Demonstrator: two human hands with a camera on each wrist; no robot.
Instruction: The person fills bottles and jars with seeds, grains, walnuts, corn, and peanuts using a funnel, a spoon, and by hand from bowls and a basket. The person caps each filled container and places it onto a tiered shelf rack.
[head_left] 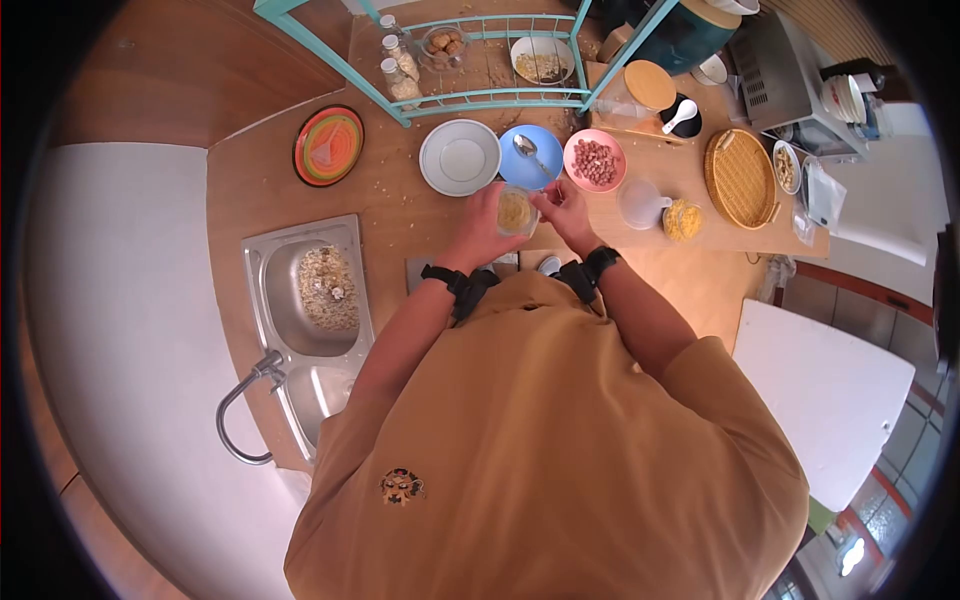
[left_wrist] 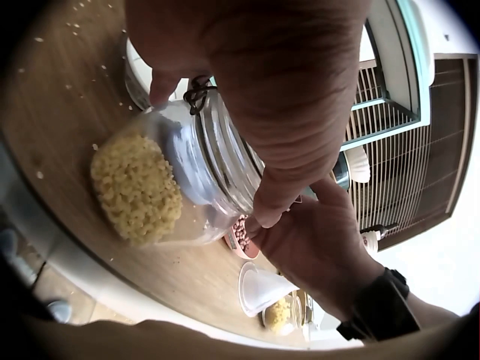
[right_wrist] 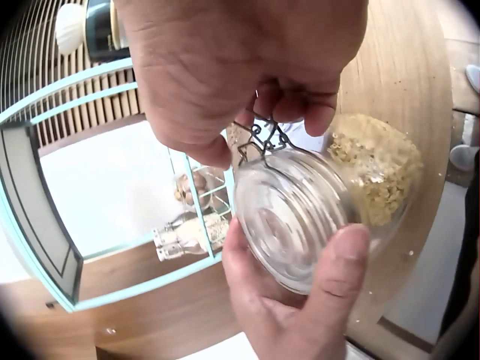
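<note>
Over the counter's front edge, a clip-top glass jar with small yellow pieces like pasta in it is held tilted. My left hand grips it round the neck and lid, the thumb across the glass lid in the right wrist view. At the jar's other side my right hand pinches the wire clasp with curled fingers. The yellow pieces lie heaped along the jar's lower part in the left wrist view. Just beyond the hands stands a blue plate with a metal spoon.
A white bowl and a pink plate of reddish nuts flank the blue plate. Right of them are a translucent funnel, another yellow-filled jar and a wicker tray. Behind rises a teal rack; a sink is at left.
</note>
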